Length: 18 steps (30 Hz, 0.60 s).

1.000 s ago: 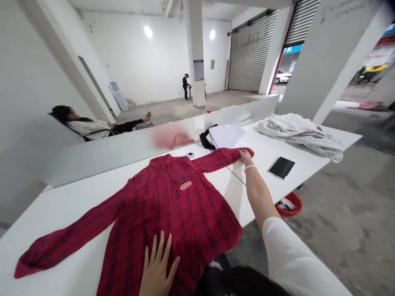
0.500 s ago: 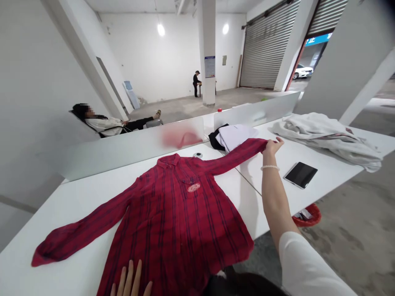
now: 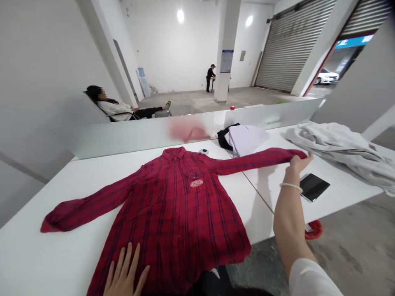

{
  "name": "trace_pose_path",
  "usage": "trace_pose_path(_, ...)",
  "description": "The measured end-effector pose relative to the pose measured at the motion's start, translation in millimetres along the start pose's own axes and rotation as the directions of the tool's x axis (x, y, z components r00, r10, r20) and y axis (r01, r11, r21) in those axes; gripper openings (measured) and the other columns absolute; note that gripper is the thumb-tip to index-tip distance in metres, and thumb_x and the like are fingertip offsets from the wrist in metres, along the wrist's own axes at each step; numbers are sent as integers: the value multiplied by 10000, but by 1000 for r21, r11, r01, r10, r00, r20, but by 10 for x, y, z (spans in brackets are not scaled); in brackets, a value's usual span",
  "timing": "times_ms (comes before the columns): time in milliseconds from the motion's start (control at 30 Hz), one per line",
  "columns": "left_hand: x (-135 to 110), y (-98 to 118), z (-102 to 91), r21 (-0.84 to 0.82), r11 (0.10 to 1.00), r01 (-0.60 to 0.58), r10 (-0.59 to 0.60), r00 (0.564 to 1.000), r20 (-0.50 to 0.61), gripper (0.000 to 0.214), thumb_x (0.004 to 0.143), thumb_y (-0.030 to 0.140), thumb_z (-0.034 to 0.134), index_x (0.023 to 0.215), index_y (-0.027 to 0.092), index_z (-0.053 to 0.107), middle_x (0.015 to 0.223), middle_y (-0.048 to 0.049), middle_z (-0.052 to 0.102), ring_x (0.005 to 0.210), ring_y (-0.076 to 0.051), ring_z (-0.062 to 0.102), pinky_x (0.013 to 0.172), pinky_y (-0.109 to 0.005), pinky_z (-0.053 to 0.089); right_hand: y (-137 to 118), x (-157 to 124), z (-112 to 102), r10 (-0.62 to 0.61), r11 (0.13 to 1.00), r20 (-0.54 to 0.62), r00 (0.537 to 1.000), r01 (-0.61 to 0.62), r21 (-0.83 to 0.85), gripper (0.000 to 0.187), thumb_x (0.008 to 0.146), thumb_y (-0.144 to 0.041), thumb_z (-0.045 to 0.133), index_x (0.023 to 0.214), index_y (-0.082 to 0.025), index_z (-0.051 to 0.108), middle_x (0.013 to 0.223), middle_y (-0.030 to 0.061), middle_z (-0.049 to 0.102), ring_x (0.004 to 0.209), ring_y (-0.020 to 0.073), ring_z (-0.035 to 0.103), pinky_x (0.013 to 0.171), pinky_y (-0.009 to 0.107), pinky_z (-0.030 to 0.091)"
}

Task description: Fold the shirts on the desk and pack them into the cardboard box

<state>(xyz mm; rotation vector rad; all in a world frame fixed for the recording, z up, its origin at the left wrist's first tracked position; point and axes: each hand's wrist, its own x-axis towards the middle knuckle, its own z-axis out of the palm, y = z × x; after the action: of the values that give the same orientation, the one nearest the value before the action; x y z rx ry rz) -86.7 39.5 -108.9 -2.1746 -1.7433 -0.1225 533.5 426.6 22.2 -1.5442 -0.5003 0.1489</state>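
A red plaid shirt [image 3: 173, 213] with dark stripes and a round pale patch lies spread, front up, on the white table [image 3: 33, 255]. Its collar points away from me and one sleeve stretches out to the left. My left hand [image 3: 125, 273] rests flat on the lower left of the shirt front, fingers spread. On the other side, my right hand [image 3: 298, 163] grips the cuff end of the right sleeve [image 3: 256, 159], which is drawn out straight and casts a shadow on the tabletop. The exact finger closure at the cuff is partly hidden.
Beyond the shirt stand frosted dividers [image 3: 129, 139]. Folded white clothing [image 3: 247, 137] and a black garment [image 3: 224, 137] lie behind the sleeve. A tablet [image 3: 314, 187] and a crumpled whitish cloth [image 3: 339, 144] are at right; a red basket [image 3: 314, 231] is below. Two people are farther off.
My right hand has pulled the sleeve farther right, so it lies straighter and nearer the tablet. My left hand stays flat on the shirt. The view has shifted left.
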Motion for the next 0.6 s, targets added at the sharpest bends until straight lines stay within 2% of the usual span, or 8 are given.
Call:
trace_pose_path(100, 95, 206, -69, -8, 990, 138, -139, 990, -14, 510, 820, 415, 440, 1297, 263, 538, 1415, -68, 446, 1377, -297, 271, 1043, -529, 330, -1, -184, -156, -45, 996, -73, 996, 39, -77, 752, 725, -15, 387, 1429, 57, 135, 1496, 298, 60, 1425, 250, 65, 1147, 359, 58)
trace_pose_path(200, 227, 398, -177, -16, 982, 188, -189, 977, -95, 684, 817, 533, 443, 1382, 148, 422, 1449, -142, 376, 1376, -315, 264, 1072, -524, 278, -132, -595, 48, -310, 940, 133, 941, 324, -108, 649, 745, -54, 419, 1381, 5, 303, 1478, 255, 198, 1426, 242, 76, 1158, 373, 59)
trace_pose_path(267, 315, 494, -287, -42, 990, 132, -137, 982, -131, 704, 820, 536, 462, 1400, 144, 389, 1457, -140, 366, 1379, -313, 259, 1096, -511, 235, -334, -1047, 342, -454, 859, 397, 798, 510, -42, 541, 753, -76, 422, 1293, -37, 425, 1424, 223, 324, 1416, 247, 132, 1154, 420, 103)
trace_pose_path(300, 354, 535, -348, -63, 993, 95, -102, 987, -126, 691, 829, 523, 464, 1409, 159, 372, 1462, -124, 365, 1381, -302, 258, 1104, -496, 225, -453, -1328, 506, -497, 812, 531, 687, 583, 5, 509, 761, -86, 423, 1268, -53, 449, 1406, 209, 357, 1413, 241, 148, 1145, 429, 141)
trace_pose_path(433, 477, 709, -558, -167, 986, -6, -6, 997, -76, 580, 875, 465, 437, 1392, 207, 398, 1425, -70, 442, 1350, -259, 326, 1097, -452, 258, -840, -2609, 1086, -441, 619, 889, 125, 760, 200, 400, 852, -148, 410, 1242, -135, 495, 1410, 144, 403, 1348, 220, 314, 1089, 371, 274)
trace_pose_path(467, 509, 763, -598, -188, 982, -3, -13, 997, -80, 541, 878, 460, 439, 1351, 197, 454, 1389, -77, 484, 1321, -258, 367, 1084, -449, 279, -887, -2907, 1197, -348, 587, 937, 33, 787, 191, 368, 890, -172, 380, 1235, -151, 506, 1378, 133, 450, 1299, 215, 388, 1062, 353, 305)
trace_pose_path(533, 592, 880, -664, -238, 970, 53, -74, 994, -80, 441, 876, 462, 452, 1178, 175, 593, 1254, -100, 586, 1206, -259, 478, 1019, -434, 351, -908, -3402, 1381, -259, 579, 966, -12, 799, 165, 335, 936, -218, 336, 1196, -155, 538, 1238, 133, 578, 1147, 217, 534, 978, 343, 384)
trace_pose_path(600, 701, 995, -718, -282, 949, 144, -158, 987, -27, 360, 871, 464, 462, 940, 168, 654, 1045, -112, 647, 1018, -251, 563, 890, -413, 423, -853, -3744, 1528, -174, 572, 985, -3, 814, 104, 326, 950, -265, 352, 1156, -117, 556, 1133, 161, 634, 1049, 229, 590, 903, 340, 430)
